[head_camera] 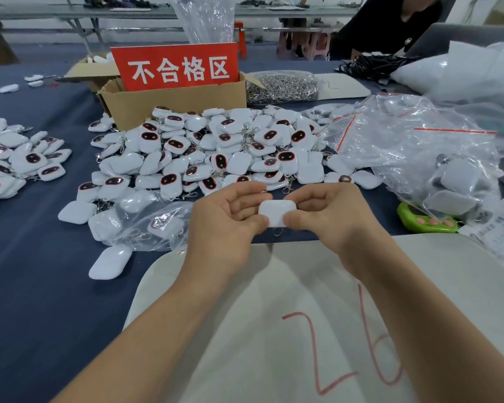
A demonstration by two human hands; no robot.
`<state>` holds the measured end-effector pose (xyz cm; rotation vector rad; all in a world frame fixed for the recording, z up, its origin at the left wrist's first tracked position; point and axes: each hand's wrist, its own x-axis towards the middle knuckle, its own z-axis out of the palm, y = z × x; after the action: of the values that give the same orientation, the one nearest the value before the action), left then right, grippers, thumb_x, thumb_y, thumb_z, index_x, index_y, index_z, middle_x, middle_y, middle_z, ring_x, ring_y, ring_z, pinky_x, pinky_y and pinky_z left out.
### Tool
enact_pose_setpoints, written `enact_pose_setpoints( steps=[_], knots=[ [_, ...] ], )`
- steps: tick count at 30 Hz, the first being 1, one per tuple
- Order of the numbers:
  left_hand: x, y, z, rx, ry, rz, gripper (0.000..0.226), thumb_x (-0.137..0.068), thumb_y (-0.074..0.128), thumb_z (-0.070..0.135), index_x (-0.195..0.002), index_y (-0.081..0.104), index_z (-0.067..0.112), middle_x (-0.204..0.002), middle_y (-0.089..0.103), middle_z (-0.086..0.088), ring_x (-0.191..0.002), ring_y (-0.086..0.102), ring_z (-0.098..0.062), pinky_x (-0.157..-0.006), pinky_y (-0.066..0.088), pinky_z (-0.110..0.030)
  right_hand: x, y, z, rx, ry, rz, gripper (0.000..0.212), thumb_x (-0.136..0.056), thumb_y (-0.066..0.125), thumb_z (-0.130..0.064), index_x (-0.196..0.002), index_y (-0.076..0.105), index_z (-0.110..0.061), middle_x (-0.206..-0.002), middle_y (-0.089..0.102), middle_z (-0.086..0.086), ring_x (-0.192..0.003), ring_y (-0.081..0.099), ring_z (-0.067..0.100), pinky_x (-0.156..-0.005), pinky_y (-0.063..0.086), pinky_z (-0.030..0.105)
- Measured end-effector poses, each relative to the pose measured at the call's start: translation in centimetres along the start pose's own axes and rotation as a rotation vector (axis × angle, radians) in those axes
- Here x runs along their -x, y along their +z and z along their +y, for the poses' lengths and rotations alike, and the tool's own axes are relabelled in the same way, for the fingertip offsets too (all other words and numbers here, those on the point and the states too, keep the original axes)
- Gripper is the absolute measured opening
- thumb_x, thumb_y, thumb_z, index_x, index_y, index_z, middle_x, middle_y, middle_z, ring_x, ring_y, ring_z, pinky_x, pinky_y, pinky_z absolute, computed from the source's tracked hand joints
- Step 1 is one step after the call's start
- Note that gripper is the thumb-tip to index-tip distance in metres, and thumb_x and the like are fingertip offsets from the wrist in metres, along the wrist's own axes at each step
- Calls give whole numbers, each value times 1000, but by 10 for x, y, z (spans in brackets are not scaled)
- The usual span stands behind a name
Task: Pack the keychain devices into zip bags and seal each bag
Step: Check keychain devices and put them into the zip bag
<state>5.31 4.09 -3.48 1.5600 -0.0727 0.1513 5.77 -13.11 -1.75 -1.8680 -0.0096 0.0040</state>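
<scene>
We see the table (41,286), covered in dark blue cloth, carrying everything; the cardboard box (172,103) stands toward its far side and serves as our landmark. Well in front of the box, at the near edge, lies a pale sheet (245,330) with "26" written on it in red; our two forearms cross it. Directly in front of the box, reaching its front wall, spreads the big heap of keychain devices (216,152); they are white cases, many showing a dark red-rimmed face, with metal clasps among them. A second heap (15,161) lies well to the left of the box. To the right of the box and nearer us, a mound of clear zip bags (405,141) with red seal strips is piled, some holding white devices; just right of the box sits a pile of loose metal clasps (282,87). A red sign (175,66) with white characters stands up out of the box. In front of the box and a little left, on the near side of the big heap, a filled zip bag (146,225) lies flat. Straight in front of the box, past the heap's near edge, the left grip (227,219) and the right grip (329,216) meet above the table; together they pinch one white keychain device (277,212) between thumbs and curled fingers, the left at its left side, the right at its right; its clasp hangs below it.
</scene>
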Motion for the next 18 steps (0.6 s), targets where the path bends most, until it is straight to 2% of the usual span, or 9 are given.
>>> enact_pose_setpoints(
  steps=[3,5,7,9,10,12,15,17,18],
  knots=[
    [3,4,0,0,-6,10,49,-79,73,-17,-104,73,25,-94,80,9,-88,77,-9,-75,57,-16,0,2,-2,4,-49,7,35,-78,76,2,-91,81,-29,-88,80,-8,-81,76,8,-81,61,32],
    [5,5,-1,10,-24,32,48,-78,77,-12,-106,73,28,-95,80,8,-88,77,-10,-77,57,-18,1,6,-1,180,-169,-22,44,-77,73,-1,-109,77,-31,-100,79,-17,-93,74,5,-88,61,32],
    [6,4,1,33,-53,57,47,-77,77,-7,-111,72,26,-95,80,7,-85,77,-11,-75,59,-22,4,10,1,406,-248,-68,45,-77,76,-13,-111,72,-41,-97,75,-22,-91,69,2,-83,56,24],
    [8,5,6,-14,-37,79,44,-83,73,-4,-115,70,25,-95,79,10,-87,77,-8,-78,60,-24,3,11,2,467,-226,-98,46,-78,79,-21,-112,68,-49,-96,72,-23,-89,66,1,-76,52,19],
    [12,6,9,-84,17,90,41,-85,72,-1,-116,70,27,-95,79,14,-89,75,-3,-79,59,-20,2,11,3,457,-206,-107,45,-80,79,-22,-115,68,-48,-97,73,-22,-89,66,1,-77,52,20],
    [22,8,16,-316,242,110,36,-89,70,11,-116,70,34,-95,76,22,-91,70,6,-81,53,-12,0,12,5,387,-169,-92,36,-90,73,-24,-120,67,-42,-100,75,-16,-91,69,6,-83,54,26],
    [25,-6,28,-922,610,229,32,-82,72,23,-113,73,32,-95,76,11,-87,68,-11,-66,49,-29,-1,13,6,265,-99,-26,16,-105,57,-31,-111,71,-31,-90,77,-3,-79,72,16,-78,56,32],
    [19,-24,33,-1339,548,284,44,-74,82,19,-116,72,25,-96,75,5,-89,68,-22,-60,35,-30,-1,16,6,164,-23,24,23,-106,53,-29,-95,72,-21,-84,77,0,-67,71,16,-69,55,31],
    [17,-31,34,-1483,409,261,50,-74,83,19,-121,67,24,-101,73,5,-94,66,-24,-61,30,-31,-1,18,5,120,-2,59,24,-105,54,-28,-90,71,-19,-81,77,0,-63,69,15,-65,54,30]
  ],
)
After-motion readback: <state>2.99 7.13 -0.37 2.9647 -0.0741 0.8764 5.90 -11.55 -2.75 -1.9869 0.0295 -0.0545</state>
